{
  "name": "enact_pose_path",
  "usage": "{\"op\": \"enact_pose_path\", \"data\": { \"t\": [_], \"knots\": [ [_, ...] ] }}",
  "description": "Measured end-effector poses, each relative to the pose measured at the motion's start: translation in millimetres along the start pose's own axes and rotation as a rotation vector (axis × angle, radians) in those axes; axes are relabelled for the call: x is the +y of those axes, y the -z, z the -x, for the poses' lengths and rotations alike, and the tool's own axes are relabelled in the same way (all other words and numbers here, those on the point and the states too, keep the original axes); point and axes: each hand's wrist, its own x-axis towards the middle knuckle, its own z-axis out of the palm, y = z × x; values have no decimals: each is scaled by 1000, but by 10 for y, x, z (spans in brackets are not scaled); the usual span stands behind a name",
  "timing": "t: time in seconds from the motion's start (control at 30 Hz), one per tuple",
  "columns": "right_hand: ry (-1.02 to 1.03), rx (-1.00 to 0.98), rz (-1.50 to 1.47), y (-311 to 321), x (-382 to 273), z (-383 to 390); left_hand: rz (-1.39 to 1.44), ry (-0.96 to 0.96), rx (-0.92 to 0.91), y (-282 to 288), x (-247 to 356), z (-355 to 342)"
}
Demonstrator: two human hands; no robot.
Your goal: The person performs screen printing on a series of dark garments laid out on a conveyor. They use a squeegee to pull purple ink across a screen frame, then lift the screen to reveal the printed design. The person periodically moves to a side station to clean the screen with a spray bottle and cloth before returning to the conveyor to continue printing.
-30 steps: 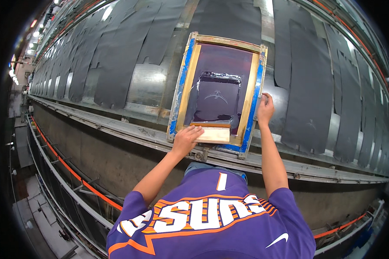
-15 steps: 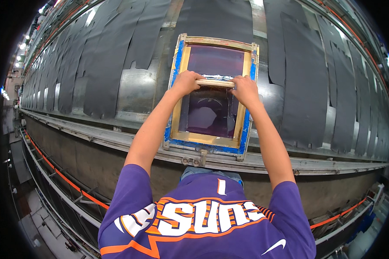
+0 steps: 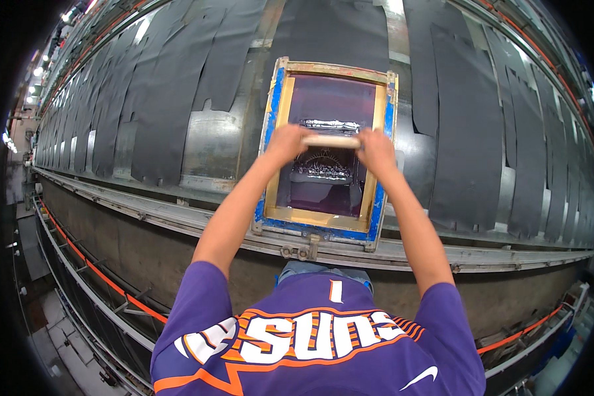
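A squeegee with a pale wooden handle [image 3: 332,141] lies crosswise over a screen printing frame [image 3: 387,171]. My left hand [image 3: 288,145] grips the handle's left end, and my right hand [image 3: 377,150] is closed round its right end; both are slightly blurred. The frame has blue tape and tan borders around a dark purple mesh [image 3: 333,96]. A glossy ridge of wet ink [image 3: 333,125] shows just beyond the squeegee. Nearer me, a second shiny band of ink [image 3: 320,171] crosses the mesh under a faint arc-shaped design. The squeegee's blade is hidden beneath the handle.
A long metal table carries several dark sheets [image 3: 465,132] on both sides of the frame. A metal rail [image 3: 158,210] runs along the table's near edge, with a bracket [image 3: 303,251] at the frame's near end. Orange-edged rails [image 3: 105,274] stand at lower left and right.
Both hands have moved the squeegee a little toward me. A shiny ink band now lies on the near part of the mesh, and the ink ridge beyond the squeegee shows more.
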Motion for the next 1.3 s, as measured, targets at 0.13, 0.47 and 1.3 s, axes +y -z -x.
{"op": "enact_pose_path", "data": {
  "t": [0.13,0.47,1.3],
  "knots": [
    [14,122,-153,-187,140,-94,-68,64,-45,-19,50,-198],
    [-138,-71,-714,-103,-28,1154,38,-30,96,-538,424,1357],
    [-426,641,-637,-1517,-2576,-1245,90,27,295,1043,-2566,2990]
  ]
}}
